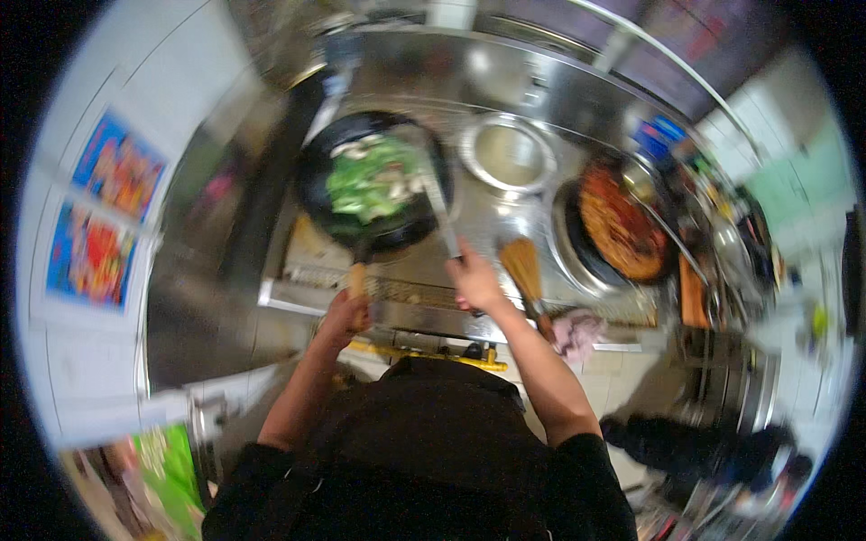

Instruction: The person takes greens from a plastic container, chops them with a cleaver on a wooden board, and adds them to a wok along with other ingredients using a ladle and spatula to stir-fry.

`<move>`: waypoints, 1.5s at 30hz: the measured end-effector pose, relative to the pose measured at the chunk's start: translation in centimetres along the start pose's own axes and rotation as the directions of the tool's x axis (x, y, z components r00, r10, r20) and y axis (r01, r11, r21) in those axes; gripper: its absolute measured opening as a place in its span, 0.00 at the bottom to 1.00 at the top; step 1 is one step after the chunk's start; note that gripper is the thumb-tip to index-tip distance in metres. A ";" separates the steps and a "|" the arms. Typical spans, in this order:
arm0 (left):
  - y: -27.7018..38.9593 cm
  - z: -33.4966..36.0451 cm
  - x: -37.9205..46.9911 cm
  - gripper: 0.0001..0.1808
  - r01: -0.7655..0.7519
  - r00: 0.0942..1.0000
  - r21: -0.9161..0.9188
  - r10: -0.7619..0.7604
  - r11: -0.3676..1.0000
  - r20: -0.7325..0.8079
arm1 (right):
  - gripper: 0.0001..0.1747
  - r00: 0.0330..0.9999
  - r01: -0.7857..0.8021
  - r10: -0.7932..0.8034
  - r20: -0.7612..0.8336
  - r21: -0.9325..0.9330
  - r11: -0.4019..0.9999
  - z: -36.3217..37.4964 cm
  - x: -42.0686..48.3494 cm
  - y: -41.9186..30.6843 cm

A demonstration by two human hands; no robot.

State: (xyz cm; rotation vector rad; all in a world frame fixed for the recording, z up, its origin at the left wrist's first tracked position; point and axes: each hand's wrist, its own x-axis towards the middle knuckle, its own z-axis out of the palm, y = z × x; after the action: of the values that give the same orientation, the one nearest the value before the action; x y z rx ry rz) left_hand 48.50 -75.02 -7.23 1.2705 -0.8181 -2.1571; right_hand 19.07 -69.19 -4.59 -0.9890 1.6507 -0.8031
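My left hand (347, 315) is closed around the wooden handle (357, 280) of a black wok (325, 220). In the wok lie green vegetable pieces (365, 179) with pale pieces among them. The long metal handle (441, 213) of a cooking utensil is gripped in my right hand (475, 276); its far end reaches over the wok's right side, blurred, so its exact kind cannot be told. A bamboo wok brush (524, 267) rests on the steel range just right of my right hand, beside a pinkish cloth (580, 333).
Behind and right of the wok sits a round metal pot (467, 145) with cloudy liquid. Farther right, a pan holds reddish-orange food (616, 226), with a metal ladle (666, 230) across its right edge. A yellow pipe (473, 364) runs along the range's front.
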 end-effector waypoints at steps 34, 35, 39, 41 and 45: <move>-0.1 3.0 -0.8 0.18 0.004 1.000 -0.028 -0.004 1.000 -0.002 | 0.29 0.939 0.310 -0.317 0.136 -0.734 0.605 -9.5 -10.3 -10.5; -0.4 2.7 -0.7 0.18 0.004 1.000 -0.035 -0.004 0.999 -0.005 | 0.30 0.976 0.213 -0.165 0.139 -0.737 0.641 -9.4 -10.6 -11.0; -1.0 2.6 0.2 0.19 0.004 0.999 -0.041 -0.002 0.999 0.043 | 0.31 0.941 0.280 -0.312 0.131 -0.819 0.501 -7.5 -7.6 -5.7; -0.7 2.7 0.2 0.20 0.011 1.000 -0.015 -0.010 1.000 0.022 | 0.31 0.996 0.079 -0.081 0.022 -0.578 0.812 -6.0 -6.4 -6.4; -0.8 2.5 -0.1 0.18 -0.010 1.000 -0.025 0.011 1.000 0.020 | 0.31 0.991 -0.085 0.080 -0.104 -0.047 0.995 -2.2 -4.4 -5.5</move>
State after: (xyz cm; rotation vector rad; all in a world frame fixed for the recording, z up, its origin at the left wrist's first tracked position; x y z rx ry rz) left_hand 46.20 -73.77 -6.80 1.2315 -0.8013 -2.1680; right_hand 18.90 -67.56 2.61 -0.9217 1.7962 -0.7693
